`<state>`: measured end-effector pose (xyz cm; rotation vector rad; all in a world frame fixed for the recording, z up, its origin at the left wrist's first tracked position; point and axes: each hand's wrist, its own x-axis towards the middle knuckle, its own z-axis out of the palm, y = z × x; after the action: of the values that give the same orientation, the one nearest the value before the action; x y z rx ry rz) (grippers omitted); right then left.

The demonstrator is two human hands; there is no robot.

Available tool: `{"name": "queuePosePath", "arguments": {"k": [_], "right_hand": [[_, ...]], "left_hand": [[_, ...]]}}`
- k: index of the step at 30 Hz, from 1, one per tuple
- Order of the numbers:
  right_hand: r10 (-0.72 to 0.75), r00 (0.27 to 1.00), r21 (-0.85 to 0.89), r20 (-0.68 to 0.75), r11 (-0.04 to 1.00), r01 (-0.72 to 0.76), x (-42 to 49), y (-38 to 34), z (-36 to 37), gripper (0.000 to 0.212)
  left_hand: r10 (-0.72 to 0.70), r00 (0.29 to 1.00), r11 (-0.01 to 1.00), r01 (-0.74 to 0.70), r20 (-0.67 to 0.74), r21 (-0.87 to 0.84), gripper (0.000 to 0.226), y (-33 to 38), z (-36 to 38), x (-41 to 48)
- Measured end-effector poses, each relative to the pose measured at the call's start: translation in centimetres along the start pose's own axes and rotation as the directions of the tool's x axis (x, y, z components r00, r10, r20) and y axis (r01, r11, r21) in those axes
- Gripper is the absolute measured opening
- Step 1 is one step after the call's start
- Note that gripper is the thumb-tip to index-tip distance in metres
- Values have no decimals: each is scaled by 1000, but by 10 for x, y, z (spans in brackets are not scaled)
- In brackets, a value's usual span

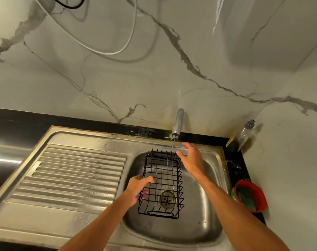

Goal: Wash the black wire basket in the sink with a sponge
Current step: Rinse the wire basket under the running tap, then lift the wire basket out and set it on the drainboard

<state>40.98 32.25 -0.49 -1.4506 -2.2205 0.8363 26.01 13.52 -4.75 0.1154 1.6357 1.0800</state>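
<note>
The black wire basket (162,183) is occupying the middle of the steel sink (204,223), running from 12 to 6 o'clock. It is an open-topped cage of thin glossy rods with an oval loop at each short end, and the drain (167,199) is showing through its floor. The left hand (136,187) is gripping its 9 o'clock wall, fingers curled round the wires. The right hand (191,160) is hovering flat with straight fingers at the basket's 1 o'clock corner, where the tap (178,124) is running a thin stream. A green sponge (246,197) is lying in a red bowl (260,194) at 3 o'clock.
</note>
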Motion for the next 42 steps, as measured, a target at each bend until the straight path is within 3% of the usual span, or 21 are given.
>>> {"name": "queuePosePath", "arguments": {"k": [5, 10, 19, 23, 27, 31, 34, 38, 42], "right_hand": [[-228, 973, -181, -33, 959, 218, 44, -22, 18, 42], [-157, 987, -96, -42, 984, 153, 69, -26, 32, 53], [-225, 972, -93, -71, 971, 218, 101, -9, 59, 28], [-275, 954, -129, -124, 957, 259, 98, -12, 55, 28], [-234, 949, -89, -210, 971, 220, 91, -9, 51, 30], [-18, 962, 138, -274, 989, 57, 92, -3, 50, 10], [77, 973, 285, -218, 958, -12, 90, -8, 41, 3], [101, 994, 446, -37, 892, -74, 84, 0, 23, 19], [96, 991, 495, 90, 860, -128, 49, 15, 2, 23]], "left_hand": [[11, 1000, 1000, -11, -5, -27, 98, 12, 0, 6], [-6, 1000, 1000, 6, 24, -2, 94, 11, -2, 13], [-18, 1000, 999, 17, 16, 39, 80, 14, -5, 22], [-19, 1000, 999, 19, 12, 39, 95, 14, -5, 23], [-13, 999, 999, 12, 40, 35, 89, 17, -1, 22], [-2, 999, 999, 0, 45, 40, 90, 20, 3, 19], [6, 1000, 999, -7, 20, 37, 91, 21, 5, 18], [16, 1000, 999, -16, 9, 33, 73, 24, 7, 11], [33, 999, 999, -33, 3, 29, 82, 28, 10, -2]]}}
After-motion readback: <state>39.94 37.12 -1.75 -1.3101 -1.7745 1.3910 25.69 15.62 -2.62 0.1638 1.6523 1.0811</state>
